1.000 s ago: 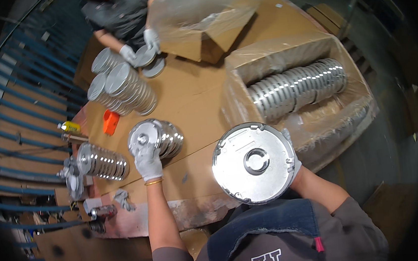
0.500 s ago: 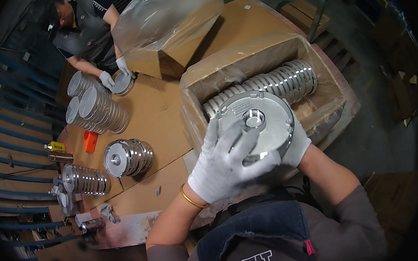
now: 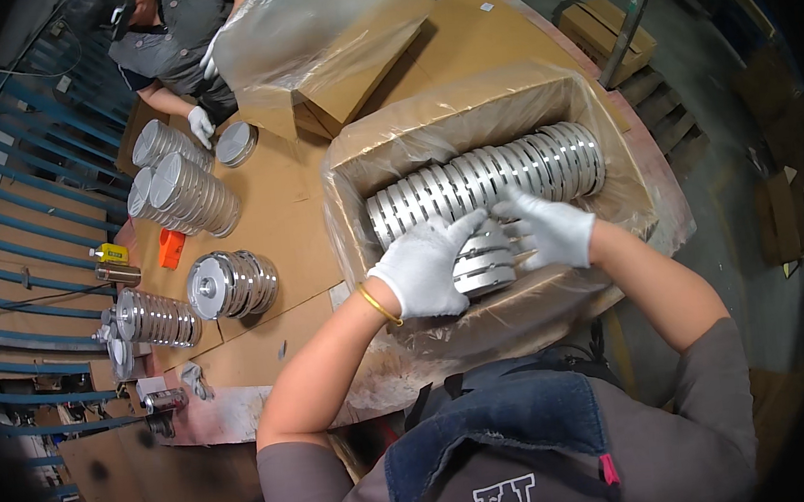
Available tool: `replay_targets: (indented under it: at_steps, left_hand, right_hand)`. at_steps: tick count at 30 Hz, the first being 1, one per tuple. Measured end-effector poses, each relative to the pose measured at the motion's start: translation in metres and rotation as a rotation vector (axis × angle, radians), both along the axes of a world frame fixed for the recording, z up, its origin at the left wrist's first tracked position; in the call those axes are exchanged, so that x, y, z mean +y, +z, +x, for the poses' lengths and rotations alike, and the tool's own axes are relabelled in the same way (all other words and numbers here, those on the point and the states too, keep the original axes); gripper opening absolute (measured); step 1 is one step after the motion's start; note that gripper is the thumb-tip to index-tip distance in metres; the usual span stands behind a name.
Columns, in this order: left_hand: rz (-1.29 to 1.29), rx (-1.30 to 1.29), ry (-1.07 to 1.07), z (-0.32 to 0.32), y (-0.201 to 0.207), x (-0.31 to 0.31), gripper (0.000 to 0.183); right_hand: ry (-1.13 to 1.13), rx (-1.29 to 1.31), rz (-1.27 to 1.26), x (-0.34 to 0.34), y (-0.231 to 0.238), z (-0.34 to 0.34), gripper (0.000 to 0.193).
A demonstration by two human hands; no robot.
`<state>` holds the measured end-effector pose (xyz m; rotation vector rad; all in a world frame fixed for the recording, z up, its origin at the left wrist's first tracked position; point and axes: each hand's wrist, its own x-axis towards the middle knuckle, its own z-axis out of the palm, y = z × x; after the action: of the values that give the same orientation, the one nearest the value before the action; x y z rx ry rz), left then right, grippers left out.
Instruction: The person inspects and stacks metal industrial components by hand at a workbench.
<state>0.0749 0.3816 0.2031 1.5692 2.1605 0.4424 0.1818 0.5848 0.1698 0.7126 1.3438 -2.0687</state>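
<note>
My left hand (image 3: 434,265) and my right hand (image 3: 553,228), both in white gloves, are down inside a plastic-lined cardboard box (image 3: 448,118). Between them is a short set of round silvery metal discs (image 3: 483,271) standing on edge. The left fingers and thumb wrap around its left side. My right hand is at the opposite end, fingers bent against it; their tips are partly hidden. Behind both hands, a long row of similar discs (image 3: 500,173) lies on its side across the box.
Left on the cardboard-covered table stand a disc stack (image 3: 233,283), a longer stack (image 3: 159,318), tall stacks (image 3: 191,193) and an orange object (image 3: 170,247). A co-worker (image 3: 178,41) stands at the far left beside a plastic-covered carton (image 3: 327,47). A metal post (image 3: 630,16) rises at right.
My hands have lowered the metal disc piece from above the box's near edge into the box, turning it on edge. The co-worker's hands have come off the small disc stack.
</note>
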Motion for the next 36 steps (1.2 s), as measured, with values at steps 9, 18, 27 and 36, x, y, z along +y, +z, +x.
replay_targets:
  at_steps: [9, 18, 27, 36]
  left_hand:
    - [0.363, -0.197, 0.509, -0.034, 0.004, -0.077, 0.053]
    - [0.573, -0.608, 1.158, -0.011, -0.070, -0.224, 0.039]
    - [0.569, 0.163, 1.162, -0.063, -0.086, -0.280, 0.035]
    - [0.166, 0.582, 1.045, -0.127, -0.124, -0.352, 0.039]
  right_hand:
    - [0.320, -0.287, 0.117, -0.034, -0.067, -0.043, 0.102]
    - [0.494, -0.117, 0.533, -0.087, -0.094, -0.051, 0.099]
    - [-0.018, -0.237, 0.042, -0.092, -0.082, -0.055, 0.057]
    - [-0.375, 0.355, 0.455, -0.142, -0.010, -0.048, 0.049]
